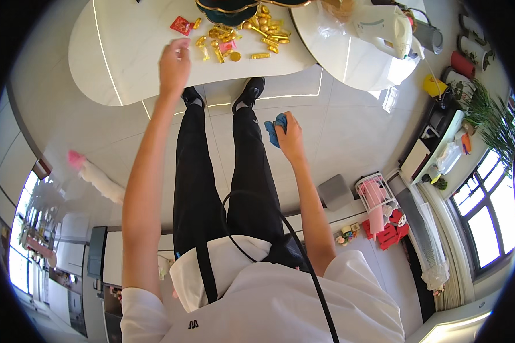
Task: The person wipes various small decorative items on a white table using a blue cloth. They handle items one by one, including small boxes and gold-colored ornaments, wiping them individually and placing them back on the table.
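Note:
Over the front part of a white marble-look table (124, 51) is my left hand (175, 64), fingers curled, just below a red candy packet (182, 25). Whether its fingers hold anything small cannot be told. My right hand (288, 133) grips a crumpled blue cloth (274, 128) above the floor, between the table and my body. Gold-wrapped candies (269, 34) lie scattered on the table, with a pink-wrapped one (228, 46) and a round gold coin-like piece (235, 56) among them. A dark green dish with a gold rim (227, 16) stands at the table's far edge, partly cut off.
A second, round white table (339, 64) adjoins on the right, bearing a white handheld appliance (384, 30) and a clear plastic bag (329, 25). A white animal with a pink head or covering (96, 176) is on the floor at left. A grey stool (335, 192) stands right of me.

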{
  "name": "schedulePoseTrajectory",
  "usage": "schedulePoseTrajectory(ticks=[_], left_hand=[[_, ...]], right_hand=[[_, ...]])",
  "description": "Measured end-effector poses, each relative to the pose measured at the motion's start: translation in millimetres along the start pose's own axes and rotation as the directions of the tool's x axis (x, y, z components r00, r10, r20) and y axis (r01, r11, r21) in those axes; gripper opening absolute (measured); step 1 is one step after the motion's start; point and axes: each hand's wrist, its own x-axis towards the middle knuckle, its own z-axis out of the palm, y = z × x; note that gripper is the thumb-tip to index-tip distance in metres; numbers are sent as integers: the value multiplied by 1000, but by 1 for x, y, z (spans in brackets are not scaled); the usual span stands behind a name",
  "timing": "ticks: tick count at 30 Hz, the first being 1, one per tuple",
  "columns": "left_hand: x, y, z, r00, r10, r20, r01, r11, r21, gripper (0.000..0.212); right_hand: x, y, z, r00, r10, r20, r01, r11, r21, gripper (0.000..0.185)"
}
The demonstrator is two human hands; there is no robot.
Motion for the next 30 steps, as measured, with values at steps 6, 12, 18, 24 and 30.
schedulePoseTrajectory(ticks=[6,12,18,24,30], left_hand=[[-22,0,88,876,388,287,-481,746,460,57],[13,8,139,801,497,333,-590,561,581,61],[24,4,152,844,395,363,-531,517,672,64],[23,-7,135,829,329,452,-558,433,708,59],[34,-17,106,864,231,448,-504,400,765,44]], right_hand=[[-3,36,-15,999,32,26,-34,997,63,18],[-15,81,-41,995,95,-11,-93,988,124,15],[-18,129,-57,989,143,-31,-136,976,172,14],[-19,144,-66,987,161,-20,-152,963,223,13],[-5,133,-76,990,144,-12,-136,960,243,14]])
